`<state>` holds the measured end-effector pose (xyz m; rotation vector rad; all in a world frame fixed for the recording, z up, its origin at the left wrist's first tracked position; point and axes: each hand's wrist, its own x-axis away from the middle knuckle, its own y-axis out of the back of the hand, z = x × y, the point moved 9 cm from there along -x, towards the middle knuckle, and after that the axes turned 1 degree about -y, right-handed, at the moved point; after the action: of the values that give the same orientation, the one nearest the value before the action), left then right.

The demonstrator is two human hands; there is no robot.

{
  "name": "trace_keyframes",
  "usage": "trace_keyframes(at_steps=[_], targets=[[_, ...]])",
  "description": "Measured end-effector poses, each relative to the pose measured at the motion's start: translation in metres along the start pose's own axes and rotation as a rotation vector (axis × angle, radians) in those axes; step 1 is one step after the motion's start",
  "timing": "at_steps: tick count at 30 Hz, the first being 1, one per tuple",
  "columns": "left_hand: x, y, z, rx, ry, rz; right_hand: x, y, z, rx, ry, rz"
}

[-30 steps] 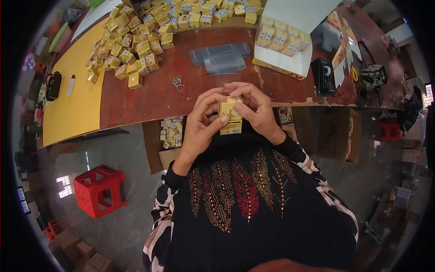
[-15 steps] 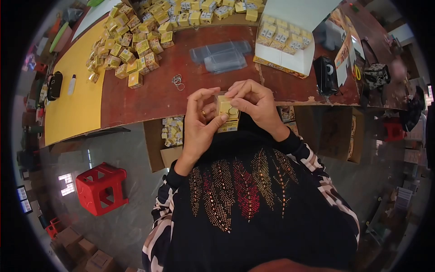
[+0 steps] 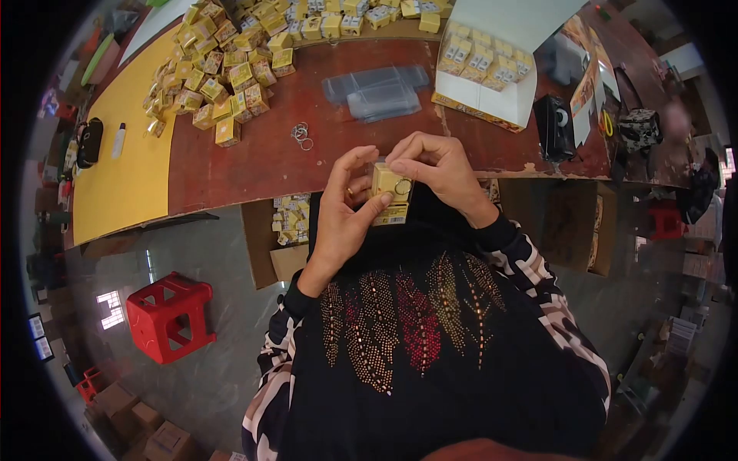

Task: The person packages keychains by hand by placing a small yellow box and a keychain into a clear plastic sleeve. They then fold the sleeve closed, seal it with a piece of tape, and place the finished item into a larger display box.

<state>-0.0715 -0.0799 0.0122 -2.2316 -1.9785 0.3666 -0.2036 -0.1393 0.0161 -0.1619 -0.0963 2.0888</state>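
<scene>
Small yellow box (image 3: 388,178) between the hands, in front of the table's (image 3: 246,165) near edge; left hand (image 3: 346,215) clasps its side, right hand (image 3: 440,175) pinches its top edge. Metal ring (image 3: 403,187) at its face might slip if loose and tipped; too hard a pinch could crumple the top

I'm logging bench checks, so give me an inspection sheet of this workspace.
Surface: red table, paint chipped along the near edge; yellow sheet at left.
Job's things: small yellow box with a ring showing on it.
Clutter: heaped small boxes, loose metal rings, clear plastic pieces, open display box.
Hands: left hand holds the box; right hand touches its far end.
Cables: nothing seen.
Surroundings: red stool on the floor, cartons below the table edge.
</scene>
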Motion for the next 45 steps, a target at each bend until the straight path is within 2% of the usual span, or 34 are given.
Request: trace_keyframes(at_steps=[8,10,14,23,25,29,32,34,37,40,45], targets=[[0.001,0.0,0.002,0.037,0.024,0.001,0.001,0.003,-0.003,0.005,-0.009,-0.161],[0.0,0.002,0.003,0.028,0.012,-0.008,0.001,0.004,0.003,0.097,0.092,-0.203],[0.002,0.004,0.009,0.037,0.038,-0.016,0.003,0.004,0.006,0.229,0.117,-0.267],[0.004,0.004,0.014,0.077,0.032,-0.023,0.002,0.0,0.006,0.145,0.142,-0.142],[0.004,0.004,0.013,0.061,0.037,-0.012,-0.001,0.0,0.001,0.158,0.037,-0.105],[0.003,0.007,0.017,0.055,0.056,-0.022,-0.002,-0.002,-0.001,0.164,-0.036,-0.065],[0.004,0.013,0.024,0.065,0.066,-0.042,-0.002,-0.008,0.001,0.224,0.049,-0.016],[0.004,0.016,0.031,0.083,0.077,-0.049,-0.001,-0.008,0.006,0.369,0.184,-0.021],[0.003,0.022,0.026,0.079,0.006,-0.087,0.002,-0.011,-0.012,0.096,0.046,0.026],[0.0,0.029,0.031,0.146,-0.002,-0.109,-0.002,-0.017,-0.024,0.03,-0.105,0.11],[-0.001,0.043,0.027,0.133,0.027,-0.089,-0.017,-0.025,-0.026,-0.02,-0.078,0.123]])
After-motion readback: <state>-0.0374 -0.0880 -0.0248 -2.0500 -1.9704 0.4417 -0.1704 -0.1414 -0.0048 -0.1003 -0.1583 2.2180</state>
